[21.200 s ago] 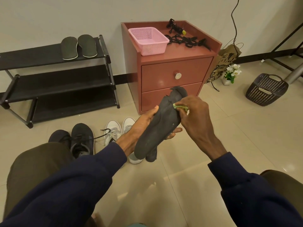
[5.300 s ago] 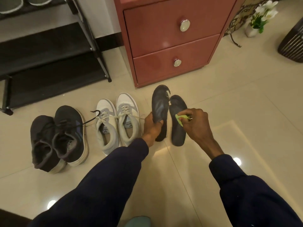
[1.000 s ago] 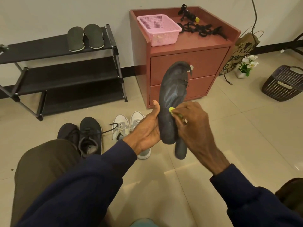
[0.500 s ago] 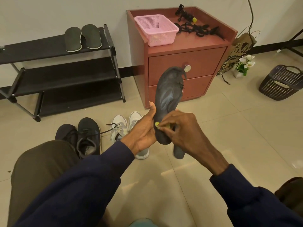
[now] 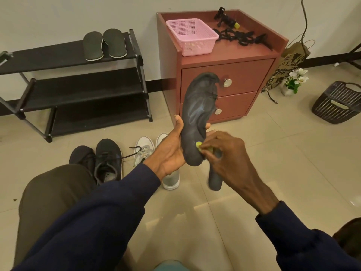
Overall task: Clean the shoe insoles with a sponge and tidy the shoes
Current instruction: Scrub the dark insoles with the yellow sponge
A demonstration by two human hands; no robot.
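At centre, the left hand [image 5: 170, 153] grasps an upright dark insole [image 5: 199, 114] by its lower half; the right hand [image 5: 228, 159] pinches a yellow-green sponge [image 5: 199, 144] against the heel. Second insole [image 5: 214, 182] on the floor at 6 o'clock; white shoes [image 5: 144, 151], then black shoes [image 5: 107, 159], at 9 o'clock; grey insole pair [image 5: 105, 45] on the rack [image 5: 58, 57] at 11 o'clock.

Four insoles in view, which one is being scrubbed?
The streaked insole held upright by the left hand, sponge on its lower end. The floor insole lies flat; the shelf pair sits atop the rack.
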